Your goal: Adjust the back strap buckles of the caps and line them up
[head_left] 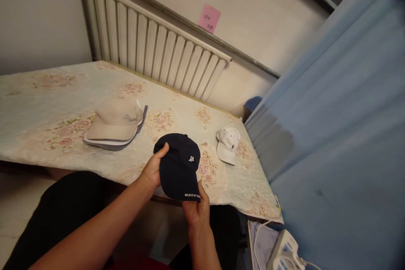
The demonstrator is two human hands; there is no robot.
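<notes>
Nearest the wearer, the right hand [196,211] had its grip clamped on the brim end of the navy cap [179,164], thumb on top and fingers hidden beneath. The left hand [153,168] was closed on the cap's left side by the crown, thumb laid along the rim. The cap was therefore held between both hands, over the near edge of the tabletop [38,105] and not resting on it. Its long axis ran near to far, with the brim toward the wearer and the crown away. The brim lay straight ahead of the right grip and the crown just to the right of the left one. Neither hand was nearer, as both touched it.

A white appliance [283,253] sat low on the right, off the tabletop.

Farther out:
- **Left:** a stack [115,122] with one beige cap on top. Two more brims showed under it, white and grey, so probably three caps.
- **Right:** one white cap [228,143] near the edge, well apart from the stack.

That made two hands, one navy cap and one white cap. Beyond were a radiator [152,46], a pink note [209,18] and a blue curtain [341,114].
</notes>
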